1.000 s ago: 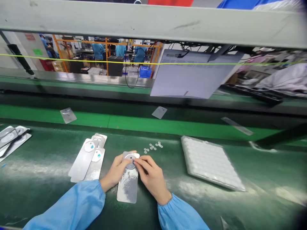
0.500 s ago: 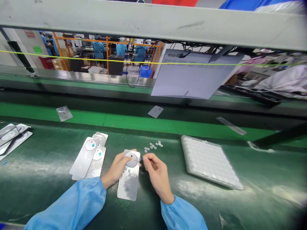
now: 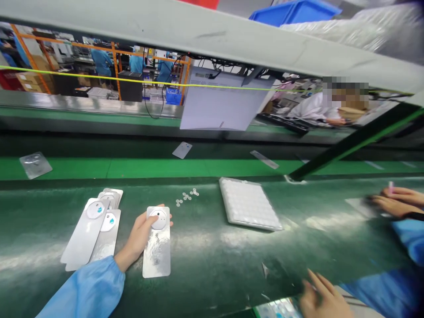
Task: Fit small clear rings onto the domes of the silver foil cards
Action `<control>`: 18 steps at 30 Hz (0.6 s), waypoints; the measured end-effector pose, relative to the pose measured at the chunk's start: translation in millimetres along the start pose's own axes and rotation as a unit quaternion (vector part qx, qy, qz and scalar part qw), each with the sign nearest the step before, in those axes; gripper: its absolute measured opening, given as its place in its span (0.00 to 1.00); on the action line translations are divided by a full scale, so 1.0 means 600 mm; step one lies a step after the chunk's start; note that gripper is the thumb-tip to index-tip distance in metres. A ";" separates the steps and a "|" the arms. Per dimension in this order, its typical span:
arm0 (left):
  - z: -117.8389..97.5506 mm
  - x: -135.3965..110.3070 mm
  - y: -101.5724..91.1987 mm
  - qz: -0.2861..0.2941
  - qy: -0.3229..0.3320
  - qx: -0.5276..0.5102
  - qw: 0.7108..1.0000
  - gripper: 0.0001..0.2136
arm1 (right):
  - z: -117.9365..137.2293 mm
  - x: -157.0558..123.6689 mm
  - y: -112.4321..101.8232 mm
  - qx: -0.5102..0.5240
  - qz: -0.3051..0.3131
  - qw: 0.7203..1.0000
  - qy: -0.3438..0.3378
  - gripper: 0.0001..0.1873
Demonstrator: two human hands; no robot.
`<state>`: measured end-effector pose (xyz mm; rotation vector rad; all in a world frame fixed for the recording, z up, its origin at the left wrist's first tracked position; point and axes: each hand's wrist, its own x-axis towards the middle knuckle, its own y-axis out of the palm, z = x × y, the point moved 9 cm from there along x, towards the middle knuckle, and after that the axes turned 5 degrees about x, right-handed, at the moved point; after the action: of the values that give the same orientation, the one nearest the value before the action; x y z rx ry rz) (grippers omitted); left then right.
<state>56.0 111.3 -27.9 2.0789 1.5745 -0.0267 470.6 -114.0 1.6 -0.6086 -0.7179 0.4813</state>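
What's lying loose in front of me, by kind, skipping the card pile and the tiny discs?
Silver packets on the conveyor: 2
Narrow strip on the conveyor: 1
White tray: 1
Silver card held by the left hand: 1
Total: 5

A white tray (image 3: 248,204) lies on the tabletop (image 3: 205,260), small clear discs (image 3: 186,197) near it; a co-worker's hands (image 3: 395,201) rest far right.
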 end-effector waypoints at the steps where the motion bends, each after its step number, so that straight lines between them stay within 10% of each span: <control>1: 0.000 0.001 -0.001 0.001 0.001 0.001 1.000 0.31 | 0.060 0.008 0.029 -0.013 -0.005 0.999 -0.049 0.19; 7: -0.001 0.003 -0.004 0.008 0.012 0.012 1.000 0.31 | 0.365 0.060 0.292 0.100 0.210 0.944 -0.235 0.20; 11: 0.002 0.007 -0.002 0.010 0.021 0.007 1.000 0.30 | 0.390 0.082 0.370 0.072 0.238 0.940 -0.234 0.14; 18: 0.012 0.012 -0.001 0.020 0.021 0.016 0.999 0.30 | 0.358 0.092 0.396 0.041 0.267 0.947 -0.176 0.12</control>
<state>60.1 114.5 -36.8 2.1475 1.5670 0.0047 304.4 165.2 -1.5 -0.6456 -0.8647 1.1398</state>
